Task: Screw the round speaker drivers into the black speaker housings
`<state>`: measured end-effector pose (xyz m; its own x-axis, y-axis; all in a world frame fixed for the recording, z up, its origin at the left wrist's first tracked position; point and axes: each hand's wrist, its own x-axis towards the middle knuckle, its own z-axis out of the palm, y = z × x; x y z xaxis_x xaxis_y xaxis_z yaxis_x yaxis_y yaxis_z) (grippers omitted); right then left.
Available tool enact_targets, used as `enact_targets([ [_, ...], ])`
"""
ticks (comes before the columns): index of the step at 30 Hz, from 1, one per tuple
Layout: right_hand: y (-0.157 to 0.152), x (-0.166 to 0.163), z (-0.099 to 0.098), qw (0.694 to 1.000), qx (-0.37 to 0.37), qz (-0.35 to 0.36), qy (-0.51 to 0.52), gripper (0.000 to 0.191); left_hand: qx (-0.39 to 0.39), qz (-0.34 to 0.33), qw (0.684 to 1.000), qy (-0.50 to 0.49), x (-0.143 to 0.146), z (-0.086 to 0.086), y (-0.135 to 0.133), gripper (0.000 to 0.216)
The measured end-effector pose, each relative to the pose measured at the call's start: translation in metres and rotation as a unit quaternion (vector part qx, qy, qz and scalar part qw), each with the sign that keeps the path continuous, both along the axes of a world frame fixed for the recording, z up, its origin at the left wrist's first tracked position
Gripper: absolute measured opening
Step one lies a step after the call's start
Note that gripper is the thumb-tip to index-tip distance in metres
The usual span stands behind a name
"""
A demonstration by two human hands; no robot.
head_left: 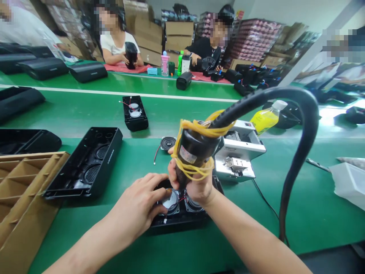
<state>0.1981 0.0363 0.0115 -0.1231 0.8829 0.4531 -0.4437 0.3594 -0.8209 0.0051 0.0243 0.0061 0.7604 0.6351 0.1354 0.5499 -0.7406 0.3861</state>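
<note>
In my right hand (196, 186) is a black electric screwdriver (189, 152), wound with yellow rubber bands, its thick black cable arching to the right. It is held upright over a black speaker housing (182, 226) in front of me; the bit is hidden. Two round speaker drivers sit in that housing, side by side. My left hand (142, 198) has its thumb and fingers around the left speaker driver (172, 201). The right speaker driver (192, 204) is partly covered by my right hand. A red wire and a small white plug (165, 220) show beside them.
A silver screw feeder (238, 152) stands to the right, near a yellow bottle (265, 118). Left are an open housing (85, 163) and a cardboard divider box (31, 213). A loose driver (168, 143) lies ahead. Co-workers sit across the green bench; a white bin (349, 184) is far right.
</note>
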Motion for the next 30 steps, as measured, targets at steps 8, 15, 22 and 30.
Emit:
enact_targets([
  [8,-0.008,0.004,0.014,0.997,0.027,-0.067,-0.001,0.062,0.017,0.021,0.999,-0.028,-0.008,-0.023,-0.001,0.022],
  [15,-0.029,0.079,0.086,0.931,0.125,-0.344,0.003,0.063,0.065,0.040,0.994,-0.079,-0.017,-0.044,0.001,0.025],
  [22,-0.023,0.128,0.083,0.876,0.139,-0.458,-0.057,0.058,0.049,0.043,0.993,-0.096,-0.019,-0.051,0.001,0.025],
  [30,-0.026,0.135,0.068,0.889,0.118,-0.439,-0.057,0.068,0.018,0.063,0.994,-0.092,-0.015,-0.038,-0.006,0.028],
])
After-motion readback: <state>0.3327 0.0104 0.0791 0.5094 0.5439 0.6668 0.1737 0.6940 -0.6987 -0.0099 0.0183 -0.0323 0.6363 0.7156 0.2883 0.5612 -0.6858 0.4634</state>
